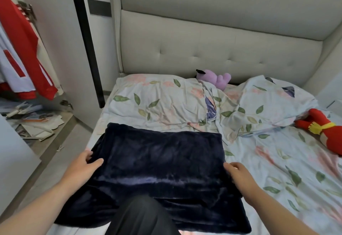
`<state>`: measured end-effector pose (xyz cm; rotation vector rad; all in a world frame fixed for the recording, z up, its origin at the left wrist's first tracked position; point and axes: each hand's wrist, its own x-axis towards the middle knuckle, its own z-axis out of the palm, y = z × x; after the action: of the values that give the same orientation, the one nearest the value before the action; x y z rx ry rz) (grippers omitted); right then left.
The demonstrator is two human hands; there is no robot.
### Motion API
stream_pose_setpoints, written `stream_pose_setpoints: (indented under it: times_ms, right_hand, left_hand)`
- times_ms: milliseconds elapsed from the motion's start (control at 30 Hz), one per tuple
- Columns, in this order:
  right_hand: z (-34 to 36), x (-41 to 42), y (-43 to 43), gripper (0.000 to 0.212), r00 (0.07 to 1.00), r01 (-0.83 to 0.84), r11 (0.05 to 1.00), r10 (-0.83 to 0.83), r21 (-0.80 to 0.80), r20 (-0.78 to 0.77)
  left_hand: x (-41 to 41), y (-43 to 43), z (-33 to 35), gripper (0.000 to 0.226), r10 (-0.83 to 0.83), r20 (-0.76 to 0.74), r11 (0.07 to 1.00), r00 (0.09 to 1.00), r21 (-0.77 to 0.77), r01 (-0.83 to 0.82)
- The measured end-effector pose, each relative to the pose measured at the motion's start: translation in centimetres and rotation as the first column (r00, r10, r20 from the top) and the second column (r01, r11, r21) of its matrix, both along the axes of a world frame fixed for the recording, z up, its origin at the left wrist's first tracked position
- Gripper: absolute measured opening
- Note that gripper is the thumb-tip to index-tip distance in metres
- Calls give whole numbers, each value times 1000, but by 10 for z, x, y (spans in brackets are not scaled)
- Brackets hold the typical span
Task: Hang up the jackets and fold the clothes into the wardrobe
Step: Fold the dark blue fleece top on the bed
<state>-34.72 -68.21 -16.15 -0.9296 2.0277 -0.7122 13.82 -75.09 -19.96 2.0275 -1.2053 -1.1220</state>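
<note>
A dark navy plush garment (pixel 157 157) lies folded over on the bed (pixel 277 170), its lower layer spreading toward me. My left hand (pixel 83 164) grips the folded piece at its left edge, thumb on top. My right hand (pixel 238 173) grips the right edge, fingers curled under the fabric. At the far left, a red and white jacket (pixel 22 50) hangs in the open wardrobe (pixel 55 31).
Two floral pillows (pixel 157 101) lie at the padded headboard (pixel 212 50). A purple plush toy (pixel 214 78) sits between them and a red plush toy (pixel 318 127) lies at the right. Papers (pixel 35 122) clutter the wardrobe floor. My dark-clad knee (pixel 142 216) rests on the garment.
</note>
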Motion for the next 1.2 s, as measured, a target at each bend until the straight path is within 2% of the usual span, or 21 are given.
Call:
stream_pose_setpoints:
  times_ms: [67,133,167,200,233,300,333,367,433,467,500,567,700,800,867,933,1000,1033,1067,1133,1200]
  right_hand:
    - [1,-2,-8,77,1000,6,990,-8,137,11]
    - [-1,-5,-20,95,982,-7,978,-33,207,185]
    - [-1,-6,-26,91,952,-10,979,-53,205,300]
    - [3,-4,-30,77,921,-2,982,-73,191,384]
    - [6,-2,-36,62,895,3,984,-82,177,439]
    - [6,-4,-49,54,880,11,983,-96,181,465]
    - [4,-4,-55,55,882,-1,981,-91,195,463]
    - [2,-3,-60,53,883,-14,981,-79,196,463]
    - [-4,1,-70,45,929,-5,988,-52,153,367]
    - [-7,3,-74,42,960,20,994,-49,110,275]
    - [-9,5,-79,40,977,37,997,-49,62,208]
    - [-5,9,-87,33,989,63,998,-59,-25,138]
    - [12,0,-114,26,987,138,968,-117,-209,110]
    - [20,-1,-143,26,986,159,936,-135,-313,96]
    - [23,2,-162,26,987,158,925,-144,-347,65]
    - [19,5,-176,34,990,136,943,-144,-305,-4]
    - [7,4,-181,48,967,96,975,-139,-201,-211]
    - [0,4,-180,49,948,70,988,-110,-141,-298]
    - [-7,4,-175,45,942,43,995,-68,-85,-328]
    - [-13,6,-163,37,979,9,1000,-8,4,-205]
    - [-16,2,-154,37,998,4,998,0,63,-61]
  left_hand:
    - [1,-7,1,84,8,-1,996,1000,92,-8]
    - [-1,-13,3,75,36,-154,987,987,160,-11]
    - [-2,-16,5,70,34,-224,984,974,175,6]
    - [-1,-22,5,73,20,-239,981,971,190,27]
    - [0,-28,5,84,15,-237,976,971,212,36]
    - [3,-39,7,100,12,-228,970,974,241,45]
    - [2,-46,9,97,5,-238,962,971,267,60]
    - [-2,-50,15,82,-3,-241,955,970,288,74]
    - [-17,-54,29,39,-78,-195,971,978,210,119]
    - [-22,-59,29,29,-91,-127,983,988,149,110]
    - [-27,-64,30,28,-87,-63,992,994,87,93]
    - [-31,-70,32,32,-78,-41,996,996,-45,76]
    - [-33,-91,51,42,38,-114,963,993,-260,-66]
    - [-37,-120,57,37,69,-113,924,991,-368,-107]
    - [-37,-138,56,33,79,-84,925,993,-366,-104]
    - [-35,-152,47,43,49,4,960,999,-276,-46]
    - [-26,-160,26,68,-25,222,988,975,-140,57]
    - [-24,-159,16,68,-62,299,992,952,-83,90]
    - [-25,-153,9,59,-87,318,993,944,-47,107]
    - [-31,-141,9,38,-117,292,991,949,-35,133]
    - [-34,-133,14,31,-135,216,990,967,-7,140]
